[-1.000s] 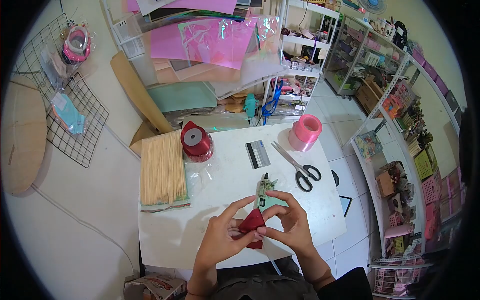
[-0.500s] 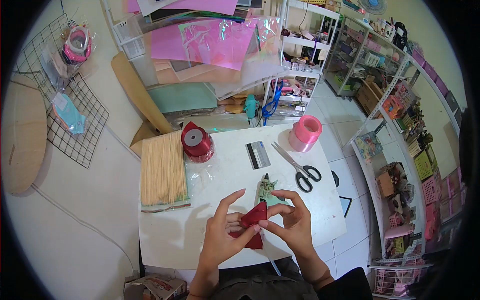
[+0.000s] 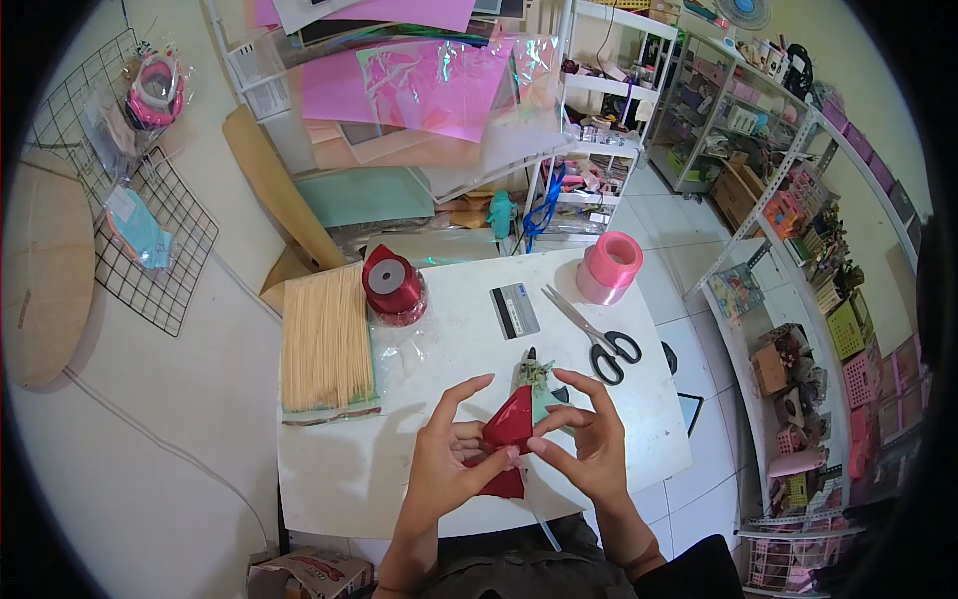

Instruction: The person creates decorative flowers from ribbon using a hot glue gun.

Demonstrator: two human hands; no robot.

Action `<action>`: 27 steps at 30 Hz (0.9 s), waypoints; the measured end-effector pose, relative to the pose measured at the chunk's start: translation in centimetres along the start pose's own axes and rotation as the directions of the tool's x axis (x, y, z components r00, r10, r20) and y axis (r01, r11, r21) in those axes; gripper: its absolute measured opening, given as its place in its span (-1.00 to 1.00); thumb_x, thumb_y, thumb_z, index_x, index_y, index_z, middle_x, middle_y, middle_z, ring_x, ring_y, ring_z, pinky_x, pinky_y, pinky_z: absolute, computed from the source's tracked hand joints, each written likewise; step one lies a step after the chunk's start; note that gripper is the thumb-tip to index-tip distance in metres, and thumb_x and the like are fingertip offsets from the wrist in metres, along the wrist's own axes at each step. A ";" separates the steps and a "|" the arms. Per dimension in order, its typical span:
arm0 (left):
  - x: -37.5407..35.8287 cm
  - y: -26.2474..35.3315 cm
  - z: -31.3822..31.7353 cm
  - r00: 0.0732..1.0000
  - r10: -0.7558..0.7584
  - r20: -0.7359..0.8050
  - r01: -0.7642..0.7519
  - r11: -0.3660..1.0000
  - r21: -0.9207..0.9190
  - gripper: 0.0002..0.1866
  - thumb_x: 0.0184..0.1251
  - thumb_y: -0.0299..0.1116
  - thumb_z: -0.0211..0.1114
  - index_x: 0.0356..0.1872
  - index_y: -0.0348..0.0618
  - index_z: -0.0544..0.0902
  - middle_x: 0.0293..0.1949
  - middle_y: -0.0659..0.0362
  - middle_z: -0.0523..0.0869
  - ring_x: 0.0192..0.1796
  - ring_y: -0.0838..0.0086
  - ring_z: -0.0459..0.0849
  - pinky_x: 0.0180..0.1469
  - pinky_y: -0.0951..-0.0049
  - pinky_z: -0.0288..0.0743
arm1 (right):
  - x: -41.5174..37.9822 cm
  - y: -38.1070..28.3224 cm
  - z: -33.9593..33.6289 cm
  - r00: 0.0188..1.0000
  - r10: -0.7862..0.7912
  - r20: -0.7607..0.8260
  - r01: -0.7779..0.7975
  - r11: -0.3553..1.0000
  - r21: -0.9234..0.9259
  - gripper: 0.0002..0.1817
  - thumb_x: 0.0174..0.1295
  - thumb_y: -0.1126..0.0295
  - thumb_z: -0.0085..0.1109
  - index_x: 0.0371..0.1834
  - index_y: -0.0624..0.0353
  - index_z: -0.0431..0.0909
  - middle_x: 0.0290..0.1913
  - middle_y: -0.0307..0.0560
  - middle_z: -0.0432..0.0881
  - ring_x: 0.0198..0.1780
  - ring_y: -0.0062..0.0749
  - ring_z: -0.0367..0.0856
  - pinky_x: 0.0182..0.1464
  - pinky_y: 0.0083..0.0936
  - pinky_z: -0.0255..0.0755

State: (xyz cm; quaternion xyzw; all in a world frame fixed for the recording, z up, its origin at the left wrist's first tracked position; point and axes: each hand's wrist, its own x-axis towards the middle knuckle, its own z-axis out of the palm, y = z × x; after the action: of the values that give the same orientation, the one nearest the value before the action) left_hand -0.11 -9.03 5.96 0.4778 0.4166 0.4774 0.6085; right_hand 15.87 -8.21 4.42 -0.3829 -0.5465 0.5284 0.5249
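Observation:
A folded piece of red satin ribbon [image 3: 512, 419] is held up between my two hands above the table's front part. My left hand [image 3: 454, 461] pinches its lower left side with the thumb and curled fingers, the index finger raised. At its lower right edge are the thumb and a finger of my right hand [image 3: 589, 449], whose index finger also points up. Under my left hand lies more red ribbon [image 3: 507, 484] on the table. Behind the held ribbon, partly hidden, is a mint-green tool [image 3: 542, 402] with a black tip and a crumpled greenish bit around it.
Black-handled scissors [image 3: 599, 339], a grey card [image 3: 515, 310] and a pink ribbon roll [image 3: 610, 267] lie on the white table [image 3: 459, 349]. To the left are a red ribbon spool [image 3: 392, 285] and a pack of wooden sticks [image 3: 327, 344]. Shelves [image 3: 778, 399] stand at the right.
The held ribbon has turned upward, so its folded face shows larger and ends in a point at the top. My right hand has shifted slightly right.

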 end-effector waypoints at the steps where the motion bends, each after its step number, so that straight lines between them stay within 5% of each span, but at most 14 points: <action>1: 0.1 0.0 0.0 1.000 -0.017 0.014 0.017 1.000 -0.009 -0.34 -0.04 -0.67 0.20 0.14 -0.22 0.12 -0.44 -0.03 0.61 -0.35 0.43 0.63 -0.29 0.54 0.52 | 0.0 0.1 0.1 0.999 -0.042 0.002 0.042 0.996 -0.083 -0.33 -0.13 0.58 0.24 0.11 0.27 0.14 -0.53 -0.19 0.56 -0.33 -0.56 0.54 -0.01 -0.51 0.23; 12: 0.2 -0.2 0.0 0.998 -0.058 0.017 0.059 0.997 -0.053 -0.34 -0.05 -0.68 0.20 0.13 -0.22 0.12 -0.42 -0.04 0.60 -0.35 0.40 0.63 -0.28 0.52 0.53 | 0.0 0.4 0.1 0.999 -0.053 0.011 0.054 0.985 -0.164 -0.35 -0.11 0.58 0.23 0.11 0.24 0.16 -0.50 -0.20 0.57 -0.35 -0.60 0.54 -0.03 -0.49 0.25; 14: 0.2 -0.1 0.0 0.998 -0.059 0.019 0.060 0.996 -0.059 -0.34 -0.05 -0.68 0.20 0.13 -0.22 0.12 -0.42 -0.04 0.60 -0.35 0.40 0.63 -0.27 0.52 0.53 | 0.0 0.2 0.1 0.994 0.106 -0.025 -0.100 0.980 0.169 -0.34 -0.06 0.60 0.18 0.15 0.24 0.09 -0.41 -0.14 0.56 -0.28 -0.58 0.52 -0.04 -0.50 0.27; 17: 0.2 0.0 -0.1 0.998 -0.060 0.010 0.060 0.996 -0.064 -0.34 -0.05 -0.69 0.19 0.13 -0.22 0.11 -0.43 -0.04 0.60 -0.36 0.39 0.63 -0.28 0.52 0.53 | 0.5 0.5 -0.7 0.968 0.249 0.032 -0.242 0.890 0.386 -0.33 -0.02 0.61 0.14 0.17 0.25 0.03 -0.38 -0.11 0.54 -0.22 -0.57 0.50 -0.04 -0.56 0.26; 24: 0.2 -0.2 -0.1 0.999 -0.054 0.004 0.054 0.995 -0.084 -0.34 -0.06 -0.69 0.20 0.12 -0.24 0.12 -0.43 -0.03 0.61 -0.38 0.40 0.63 -0.32 0.53 0.53 | 0.0 0.9 0.5 0.998 0.052 0.041 -0.053 0.998 0.019 -0.30 -0.14 0.63 0.24 0.12 0.27 0.10 -0.47 -0.18 0.55 -0.29 -0.59 0.52 0.03 -0.51 0.21; 27: 0.1 -0.4 -0.1 0.998 -0.063 0.010 0.063 0.996 -0.058 -0.34 -0.04 -0.68 0.19 0.13 -0.21 0.11 -0.42 -0.04 0.60 -0.36 0.41 0.63 -0.29 0.53 0.52 | 0.1 1.0 0.5 1.000 0.028 0.012 -0.028 1.000 0.006 -0.31 -0.17 0.66 0.25 0.10 0.28 0.14 -0.49 -0.22 0.55 -0.31 -0.60 0.53 0.03 -0.51 0.22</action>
State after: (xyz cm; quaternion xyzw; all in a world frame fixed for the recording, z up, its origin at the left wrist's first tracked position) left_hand -0.08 -8.95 5.59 0.4483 0.4148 0.4682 0.6386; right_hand 15.28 -8.06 3.55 -0.3855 -0.5426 0.5397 0.5155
